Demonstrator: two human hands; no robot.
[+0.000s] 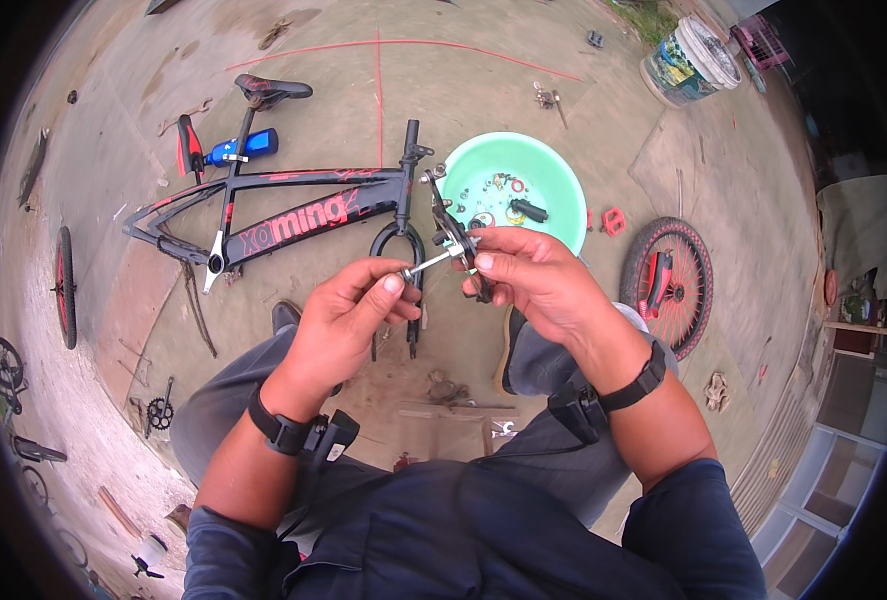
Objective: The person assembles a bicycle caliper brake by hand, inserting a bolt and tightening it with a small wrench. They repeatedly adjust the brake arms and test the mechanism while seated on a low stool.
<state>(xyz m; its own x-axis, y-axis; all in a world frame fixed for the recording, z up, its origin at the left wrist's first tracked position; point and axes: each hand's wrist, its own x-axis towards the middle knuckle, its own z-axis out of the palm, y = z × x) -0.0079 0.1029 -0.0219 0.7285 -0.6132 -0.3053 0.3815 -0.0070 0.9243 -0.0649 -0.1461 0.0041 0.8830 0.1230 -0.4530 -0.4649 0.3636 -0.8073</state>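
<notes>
A black bicycle brake caliper [441, 204] is held up in front of me, gripped by my right hand [536, 280] between thumb and fingers. From its middle a silver bolt [431, 264] sticks out toward the left. My left hand [349, 308] pinches the bolt's outer end, where small nut-like hardware shows at the fingertips. Behind the caliper lies a black bicycle frame [309, 178] with red markings, its fork [414, 240] partly hidden by my hands. Just beyond my right hand stands a light green basin [562, 185] with small parts, rings and a black cylindrical piece in it.
At the right lies a wheel [706, 275] with red spokes, a red and black part on it. A red pedal [614, 221] is beside the basin. A bucket [691, 65] stands at the far right. A crankset [161, 410] and another wheel [66, 288] are at the left.
</notes>
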